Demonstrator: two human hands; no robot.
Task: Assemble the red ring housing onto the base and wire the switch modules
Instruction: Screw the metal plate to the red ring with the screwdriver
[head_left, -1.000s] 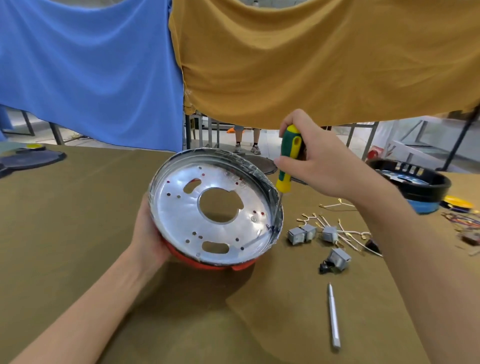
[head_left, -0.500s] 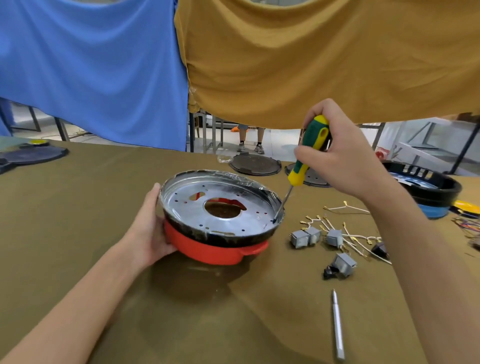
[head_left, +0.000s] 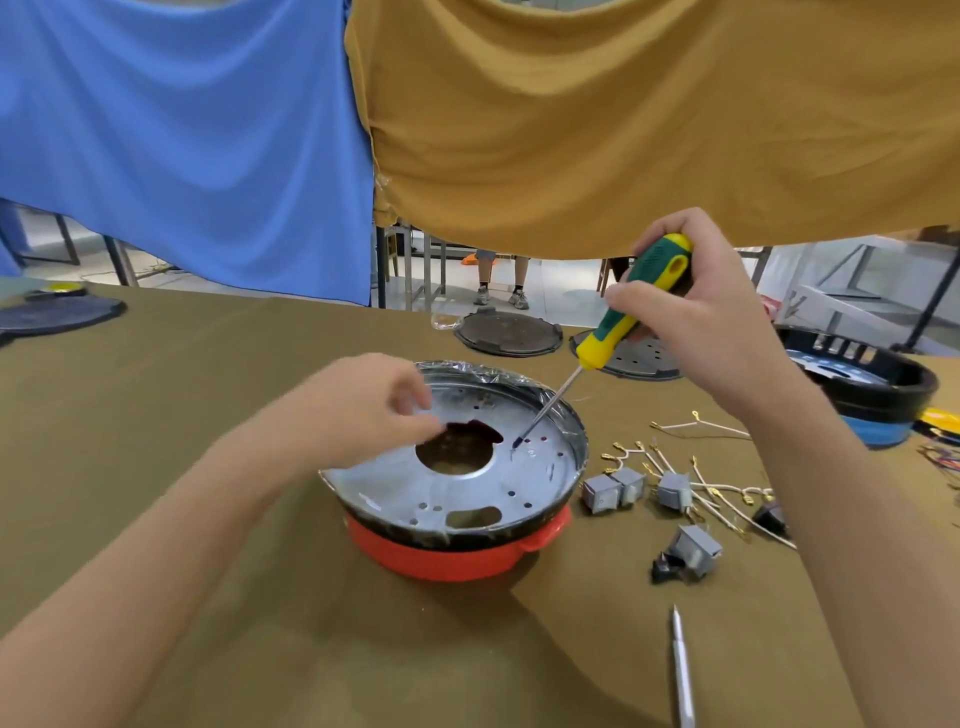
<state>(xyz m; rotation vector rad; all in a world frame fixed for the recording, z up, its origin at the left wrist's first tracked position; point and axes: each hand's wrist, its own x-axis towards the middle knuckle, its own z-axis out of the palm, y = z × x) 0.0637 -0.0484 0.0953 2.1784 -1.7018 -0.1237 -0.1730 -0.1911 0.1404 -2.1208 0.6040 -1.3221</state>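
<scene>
Green-and-yellow plastic filled the right hand's (head_left: 696, 306) curled fingers (head_left: 631, 299): they gripped the screwdriver (head_left: 631, 306) by its handle, shaft slanting down-left, tip touching the metal base plate (head_left: 452, 467) near a small hole right of the central opening. That wrist was raised and the forearm ran off the lower right. The left hand (head_left: 363, 410) hovered blurred over the plate's left rim, fingers loosely curled and holding nothing visible. The plate sat on the red ring housing (head_left: 447, 553) on the brown cloth-covered table (head_left: 156, 415). Grey switch modules (head_left: 613, 488) and loose wires (head_left: 706, 467) lay just right.
</scene>
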